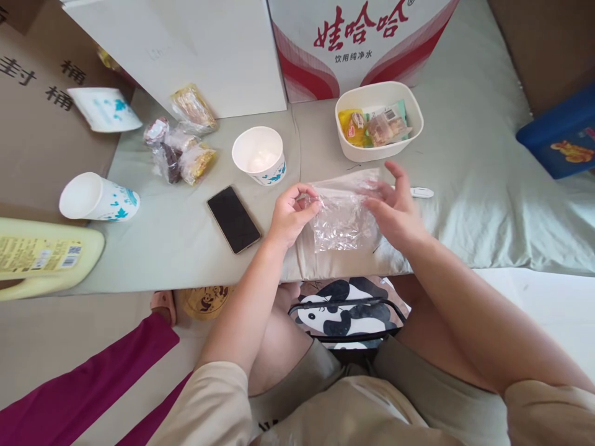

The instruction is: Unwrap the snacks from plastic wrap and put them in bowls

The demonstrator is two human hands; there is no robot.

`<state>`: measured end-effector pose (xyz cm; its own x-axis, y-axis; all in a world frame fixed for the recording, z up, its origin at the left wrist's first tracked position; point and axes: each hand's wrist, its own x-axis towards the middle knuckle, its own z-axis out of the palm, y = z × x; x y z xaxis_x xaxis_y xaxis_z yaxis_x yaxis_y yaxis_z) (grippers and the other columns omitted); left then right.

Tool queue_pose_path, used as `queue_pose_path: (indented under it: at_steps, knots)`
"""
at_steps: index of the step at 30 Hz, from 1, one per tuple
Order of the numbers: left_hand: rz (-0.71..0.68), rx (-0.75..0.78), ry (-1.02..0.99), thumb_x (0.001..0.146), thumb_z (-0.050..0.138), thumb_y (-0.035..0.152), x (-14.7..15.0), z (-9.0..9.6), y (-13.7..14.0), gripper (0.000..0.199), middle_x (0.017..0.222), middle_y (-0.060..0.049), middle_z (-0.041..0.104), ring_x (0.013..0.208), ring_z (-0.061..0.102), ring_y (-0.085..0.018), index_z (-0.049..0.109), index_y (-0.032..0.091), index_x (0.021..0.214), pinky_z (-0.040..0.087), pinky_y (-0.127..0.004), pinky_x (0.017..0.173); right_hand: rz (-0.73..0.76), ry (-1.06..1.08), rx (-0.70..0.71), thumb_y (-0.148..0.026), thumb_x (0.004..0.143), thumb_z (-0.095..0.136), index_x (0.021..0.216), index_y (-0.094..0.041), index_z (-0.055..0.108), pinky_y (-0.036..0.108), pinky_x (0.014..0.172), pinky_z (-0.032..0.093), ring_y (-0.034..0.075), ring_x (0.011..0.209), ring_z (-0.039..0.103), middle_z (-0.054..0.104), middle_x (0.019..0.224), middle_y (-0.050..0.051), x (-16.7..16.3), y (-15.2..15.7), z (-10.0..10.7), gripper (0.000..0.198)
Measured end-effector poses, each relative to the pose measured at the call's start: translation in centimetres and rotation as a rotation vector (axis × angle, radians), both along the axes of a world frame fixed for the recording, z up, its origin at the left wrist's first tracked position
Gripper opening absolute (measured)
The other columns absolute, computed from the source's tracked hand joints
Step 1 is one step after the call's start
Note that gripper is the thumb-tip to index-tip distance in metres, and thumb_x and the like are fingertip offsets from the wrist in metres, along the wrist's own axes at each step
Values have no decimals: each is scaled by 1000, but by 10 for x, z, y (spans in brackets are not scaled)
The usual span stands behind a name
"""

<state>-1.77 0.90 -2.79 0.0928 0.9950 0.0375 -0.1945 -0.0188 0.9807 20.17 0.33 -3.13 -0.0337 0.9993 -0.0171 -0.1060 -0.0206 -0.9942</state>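
A clear, crinkled plastic bag (344, 224) is held flat just over the cloth-covered surface near its front edge. My left hand (294, 214) pinches the bag's upper left corner between thumb and fingers. At the bag's right side is my right hand (397, 207), its thumb and lower fingers on the plastic and its index finger lifted off. Beyond the bag stands a white tub (341, 145) with several wrapped snacks (385, 126) inside. Just right of my right hand lies a small white flat object (423, 192), partly hidden by the hand.
Left of my hands lie a phone (233, 218), a paper cup (264, 176) with something white inside and several wrapped snacks (179, 148). A second paper cup (116, 198) lies tipped. Cartons (357, 37) stand behind. Far left is a yellow jug (51, 254); another person's leg (93, 378) is below.
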Motion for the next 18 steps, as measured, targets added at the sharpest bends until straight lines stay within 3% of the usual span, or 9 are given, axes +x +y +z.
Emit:
queue_pose_path:
  at_steps: [3,6,9,11,15,18]
  knots:
    - [42,-8,-79,62,91,33,-1,2,1,47,94,3,64,73,65,-9,62,26,99,52,-22,67,82,-1,-133,-30,69,82,139,-34,37,37,72,57,19,75,67,67,87,-3,-3,-3,2,83]
    - [14,-97,-127,65,88,34,-4,5,0,64,107,1,68,91,71,-16,57,35,120,56,-28,77,20,47,-123,-28,67,84,131,-34,45,35,72,55,17,68,63,62,72,-7,-6,-5,6,75]
    - [-170,-266,-132,71,81,33,-2,7,-4,47,103,-5,73,104,72,-25,64,26,114,58,-38,85,-30,157,-108,-30,65,85,130,-37,47,33,73,53,15,68,62,61,71,-9,-8,-4,13,75]
    - [-239,-353,-134,72,75,28,0,8,-6,31,96,-7,75,103,73,-27,68,19,101,58,-40,87,14,225,-159,-37,65,85,121,-35,55,33,72,53,15,69,63,63,74,-7,-8,-4,17,63]
    - [-217,-393,-109,76,64,20,5,12,-8,24,89,-6,76,93,74,-23,69,18,99,59,-36,82,196,170,-295,-48,67,83,84,-24,66,34,68,54,18,71,66,69,79,1,-9,-5,21,35]
    - [-194,-381,44,83,61,22,4,14,-8,24,76,-2,73,74,73,-17,68,20,106,58,-28,68,192,26,-289,-47,72,80,85,-22,67,31,61,51,15,62,62,68,70,0,-10,-7,21,31]
